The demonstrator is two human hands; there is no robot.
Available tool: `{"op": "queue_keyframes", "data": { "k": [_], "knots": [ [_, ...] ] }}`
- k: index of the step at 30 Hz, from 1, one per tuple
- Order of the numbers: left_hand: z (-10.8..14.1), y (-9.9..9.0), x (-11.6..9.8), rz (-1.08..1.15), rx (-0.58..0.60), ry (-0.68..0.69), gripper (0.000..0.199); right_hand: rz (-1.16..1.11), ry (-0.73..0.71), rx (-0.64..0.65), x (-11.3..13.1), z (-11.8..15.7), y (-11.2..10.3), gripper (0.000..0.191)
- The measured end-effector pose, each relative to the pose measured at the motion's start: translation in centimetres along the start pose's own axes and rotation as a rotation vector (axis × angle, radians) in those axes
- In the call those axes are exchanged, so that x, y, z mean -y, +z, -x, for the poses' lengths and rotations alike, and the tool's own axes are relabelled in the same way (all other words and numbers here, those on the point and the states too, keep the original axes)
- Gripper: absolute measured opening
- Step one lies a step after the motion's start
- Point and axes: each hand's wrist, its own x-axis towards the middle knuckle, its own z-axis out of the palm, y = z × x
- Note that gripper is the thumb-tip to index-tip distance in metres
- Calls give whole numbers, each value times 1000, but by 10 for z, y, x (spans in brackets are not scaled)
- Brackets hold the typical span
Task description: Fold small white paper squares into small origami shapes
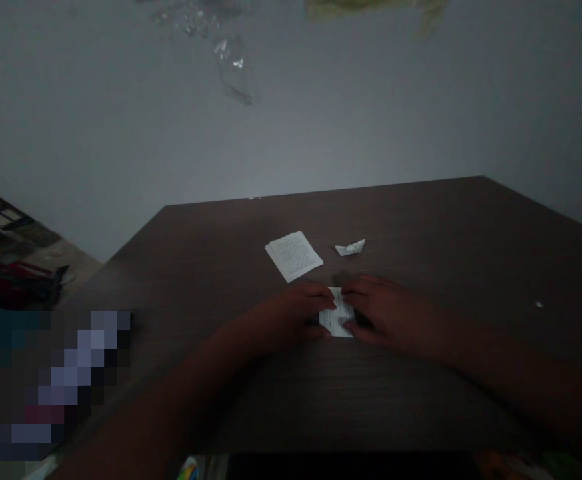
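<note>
My left hand (291,315) and my right hand (383,310) rest on the dark wood table (411,227), with a small printed white paper (337,315) pinched between them. The fingertips of both hands press on its side edges, and the hands hide part of it. Ahead of my hands lies a loose sheaf of printed paper (293,257), tilted on the tabletop. To its right sits a small folded paper boat (351,248). Neither hand touches these two things.
A tiny white scrap (538,305) lies on the table at the right. A grey wall (291,133) rises behind the far edge. Red and dark objects (11,280) sit on the floor at the left, and a pixelated patch covers the lower left.
</note>
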Motion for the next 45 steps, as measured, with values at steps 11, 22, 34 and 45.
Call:
{"op": "queue_keyframes", "data": {
  "k": [11,22,34,45],
  "knots": [
    [-3,3,10,37,4,27,37,29,-3,57,4,-3,-5,66],
    [-5,-8,-2,26,-33,6,34,43,-38,-22,0,1,3,51],
    [-4,-15,-5,-36,-22,-59,38,42,-17,-29,3,0,2,36],
    [0,-21,-9,-18,-21,23,26,-21,-37,-19,1,1,-4,26]
  ]
}}
